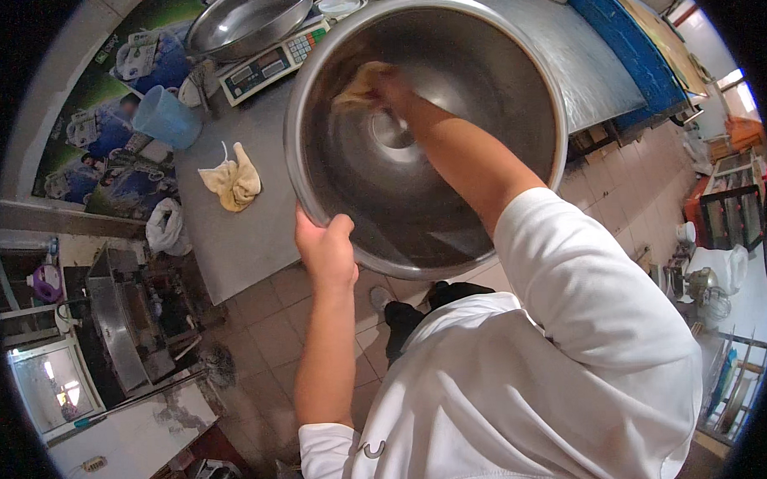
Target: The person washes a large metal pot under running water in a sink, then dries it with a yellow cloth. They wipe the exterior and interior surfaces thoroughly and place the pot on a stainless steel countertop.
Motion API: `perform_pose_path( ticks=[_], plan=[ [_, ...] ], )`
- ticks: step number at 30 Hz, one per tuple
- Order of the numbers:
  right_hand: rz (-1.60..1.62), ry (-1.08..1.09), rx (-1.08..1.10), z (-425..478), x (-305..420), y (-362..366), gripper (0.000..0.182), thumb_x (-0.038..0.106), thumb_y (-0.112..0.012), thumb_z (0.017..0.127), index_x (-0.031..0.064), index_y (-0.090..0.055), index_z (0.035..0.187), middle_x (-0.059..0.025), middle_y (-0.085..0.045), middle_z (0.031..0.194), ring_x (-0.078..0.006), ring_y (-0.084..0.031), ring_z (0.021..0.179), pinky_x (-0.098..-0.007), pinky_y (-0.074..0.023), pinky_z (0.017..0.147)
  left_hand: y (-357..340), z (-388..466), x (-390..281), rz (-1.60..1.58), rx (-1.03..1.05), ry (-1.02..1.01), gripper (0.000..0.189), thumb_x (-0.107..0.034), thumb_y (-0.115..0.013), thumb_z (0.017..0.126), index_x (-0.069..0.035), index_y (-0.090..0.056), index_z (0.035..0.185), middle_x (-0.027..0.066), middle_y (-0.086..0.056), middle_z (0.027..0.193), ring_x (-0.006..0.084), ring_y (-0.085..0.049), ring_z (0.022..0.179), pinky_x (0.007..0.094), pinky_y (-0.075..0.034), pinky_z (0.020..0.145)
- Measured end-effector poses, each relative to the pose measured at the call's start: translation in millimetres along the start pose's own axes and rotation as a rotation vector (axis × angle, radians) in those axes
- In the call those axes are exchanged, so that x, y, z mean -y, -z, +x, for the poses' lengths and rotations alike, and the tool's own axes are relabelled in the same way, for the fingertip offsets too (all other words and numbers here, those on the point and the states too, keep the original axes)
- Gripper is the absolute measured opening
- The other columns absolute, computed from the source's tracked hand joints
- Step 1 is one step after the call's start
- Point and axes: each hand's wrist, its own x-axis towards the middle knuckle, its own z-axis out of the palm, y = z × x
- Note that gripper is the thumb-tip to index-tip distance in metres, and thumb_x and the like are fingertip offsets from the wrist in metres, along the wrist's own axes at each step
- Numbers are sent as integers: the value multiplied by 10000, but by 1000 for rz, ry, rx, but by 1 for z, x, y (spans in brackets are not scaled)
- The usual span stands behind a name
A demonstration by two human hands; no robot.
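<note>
A large round stainless-steel basin (483, 191) fills the middle of the view, its inside facing me. My left hand (327, 248) grips its rim at the lower left, thumb over the edge. Inside the basin, my right hand (394, 90) holds a yellowish cloth (359, 91) against the upper left of the inner wall. Both hand and cloth are blurred. A second crumpled cloth (236, 181), cream and yellow, lies on the metal table to the left of the basin.
The metal table (226, 257) bears a light blue plastic jug (167, 117), a digital scale (273, 63) and another steel bowl (249, 19). A whisk (202, 84) lies by the scale. A blue-sided case (630, 53) stands at the right, and tiled floor (279, 338) shows below.
</note>
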Motion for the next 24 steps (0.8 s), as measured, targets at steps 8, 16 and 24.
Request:
perform_pose_path(
  ticks=[8, 16, 24],
  plan=[
    [-362, 246, 151, -57, -29, -96, 257, 226, -592, 781, 84, -641, 989, -131, -598, 1076, -286, -564, 1007, -381, -441, 867, -2, 6, 0, 20, -39, 14, 530, 120, -421, 617, 20, -428, 1138, 69, -513, 1023, 158, -493, 893, 250, -375, 829],
    [-438, 114, -7, -64, -50, -2, 275, 246, -589, 777, 85, -642, 994, -128, -600, 1074, -273, -560, 1018, -379, -438, 862, -9, -4, 9, 60, -11, -99, 481, 104, -423, 644, 32, -433, 1119, 77, -518, 1044, 159, -497, 925, 231, -363, 851],
    [-591, 341, 146, -17, -11, -25, 293, 266, -586, 773, 87, -642, 998, -126, -601, 1072, -261, -556, 1028, -377, -435, 857, -12, -11, 2, 133, 30, -62, 414, 73, -431, 661, 22, -473, 1070, 56, -553, 967, 132, -510, 847, 226, -395, 777]
  ],
)
